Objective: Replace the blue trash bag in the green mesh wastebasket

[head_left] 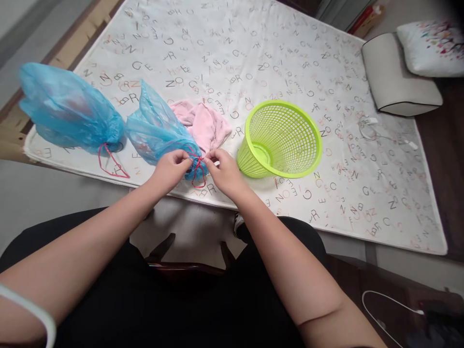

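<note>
- Black fabric fills the bottom of the view around the person's lap, and a smooth white band circles the left arm near the lower edge.
- Dark, glossy curved wood shows between the forearms; a thin white cable loops across a dark surface at lower right.
- Both bare forearms angle inward, elbows wide, so the left hand and right hand meet just above the mattress edge.
- Fingers on the left and right are closed in small pinches on a thin red string, gripping it at the gathered neck of a crinkled, translucent blue plastic bag.
- That bag lies on a white mattress printed with scattered black and red letters.
- Beside it on the left rests a second bulging blue plastic bag, its neck cinched, with a red string loop trailing on the mattress.
- Soft, fuzzy pink cloth lies crumpled behind the hands, touching the first bag.
- Just to the right, a lime-green plastic mesh basket lies tipped on its side, round mouth facing up and right.
- Farther right, a padded cream cushion with dark piping sits beside a white pillow with a colourful print.
</note>
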A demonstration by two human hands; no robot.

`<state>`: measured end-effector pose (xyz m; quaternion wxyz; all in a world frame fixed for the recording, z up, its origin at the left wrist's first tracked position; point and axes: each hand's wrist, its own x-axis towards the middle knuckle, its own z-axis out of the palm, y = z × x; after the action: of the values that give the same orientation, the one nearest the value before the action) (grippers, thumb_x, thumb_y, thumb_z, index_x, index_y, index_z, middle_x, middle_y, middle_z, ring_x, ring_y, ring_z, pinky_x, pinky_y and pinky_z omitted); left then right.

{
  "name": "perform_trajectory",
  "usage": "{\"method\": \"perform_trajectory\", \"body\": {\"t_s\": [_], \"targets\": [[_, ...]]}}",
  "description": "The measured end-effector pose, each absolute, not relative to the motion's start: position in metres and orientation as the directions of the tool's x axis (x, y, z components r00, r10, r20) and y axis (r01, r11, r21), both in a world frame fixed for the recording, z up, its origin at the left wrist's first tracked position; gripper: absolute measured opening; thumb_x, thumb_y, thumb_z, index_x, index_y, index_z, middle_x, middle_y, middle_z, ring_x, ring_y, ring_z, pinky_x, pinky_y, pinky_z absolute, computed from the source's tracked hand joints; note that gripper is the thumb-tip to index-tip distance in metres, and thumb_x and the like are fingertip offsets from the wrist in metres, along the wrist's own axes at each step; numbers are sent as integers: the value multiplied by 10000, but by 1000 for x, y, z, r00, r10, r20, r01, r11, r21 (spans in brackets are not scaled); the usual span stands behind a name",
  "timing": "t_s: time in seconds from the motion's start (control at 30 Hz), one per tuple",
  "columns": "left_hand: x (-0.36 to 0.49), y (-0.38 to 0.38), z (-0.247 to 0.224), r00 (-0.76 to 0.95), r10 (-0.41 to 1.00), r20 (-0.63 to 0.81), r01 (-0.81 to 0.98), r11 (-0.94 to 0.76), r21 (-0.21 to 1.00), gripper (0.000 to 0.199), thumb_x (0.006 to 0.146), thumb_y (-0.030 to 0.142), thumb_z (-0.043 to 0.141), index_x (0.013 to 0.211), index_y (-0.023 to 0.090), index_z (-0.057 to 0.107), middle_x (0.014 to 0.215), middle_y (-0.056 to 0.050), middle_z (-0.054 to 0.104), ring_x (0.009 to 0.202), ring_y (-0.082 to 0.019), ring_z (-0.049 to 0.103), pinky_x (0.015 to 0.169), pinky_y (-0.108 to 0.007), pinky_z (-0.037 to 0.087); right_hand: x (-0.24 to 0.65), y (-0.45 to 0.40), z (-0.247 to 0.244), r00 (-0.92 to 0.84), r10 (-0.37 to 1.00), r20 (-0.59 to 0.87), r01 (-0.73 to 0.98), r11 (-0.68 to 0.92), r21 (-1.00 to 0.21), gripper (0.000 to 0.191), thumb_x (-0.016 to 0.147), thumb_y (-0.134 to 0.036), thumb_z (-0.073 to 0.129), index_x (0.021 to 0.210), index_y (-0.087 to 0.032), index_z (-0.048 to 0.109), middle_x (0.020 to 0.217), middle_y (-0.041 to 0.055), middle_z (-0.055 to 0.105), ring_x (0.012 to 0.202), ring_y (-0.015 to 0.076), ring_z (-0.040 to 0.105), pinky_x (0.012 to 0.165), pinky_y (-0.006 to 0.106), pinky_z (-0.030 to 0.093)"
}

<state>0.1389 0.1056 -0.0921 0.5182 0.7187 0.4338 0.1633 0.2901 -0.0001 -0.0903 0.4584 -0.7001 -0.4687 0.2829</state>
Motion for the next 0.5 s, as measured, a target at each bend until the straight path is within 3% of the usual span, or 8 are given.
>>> {"method": "perform_trajectory", "body": {"t_s": [0.13,0.23,0.37,0.5], "targets": [[138,110,-97,519,834,-188,439,-71,896,131,750,306,591,688,198,550,639,20,547,631,-143,519,631,-270,410,296,2,-93,413,892,-186,79,-238,-968,273,951,-413,495,790,-201,556,806,12,622,770,145,606,723,290,527],[138,115,-103,515,832,-207,392,-14,920,126,728,309,580,675,205,532,640,16,537,628,-144,515,629,-267,425,303,3,-94,416,873,-255,-71,-248,-966,290,949,-462,488,832,-204,547,859,18,646,777,132,628,676,261,533],[139,113,-103,574,790,-214,358,-8,934,162,743,353,591,706,198,561,690,8,570,662,-149,532,655,-271,442,300,2,-89,403,898,-175,21,-201,-979,227,874,-420,628,943,-210,582,939,11,674,812,127,622,719,261,533],[140,105,-96,662,742,-109,413,-239,879,176,781,356,624,739,185,634,813,-22,659,808,-180,597,786,-298,460,290,-2,-86,306,949,-79,190,-142,-971,157,835,-298,668,951,-200,630,979,16,687,857,136,619,822,294,530]]}}
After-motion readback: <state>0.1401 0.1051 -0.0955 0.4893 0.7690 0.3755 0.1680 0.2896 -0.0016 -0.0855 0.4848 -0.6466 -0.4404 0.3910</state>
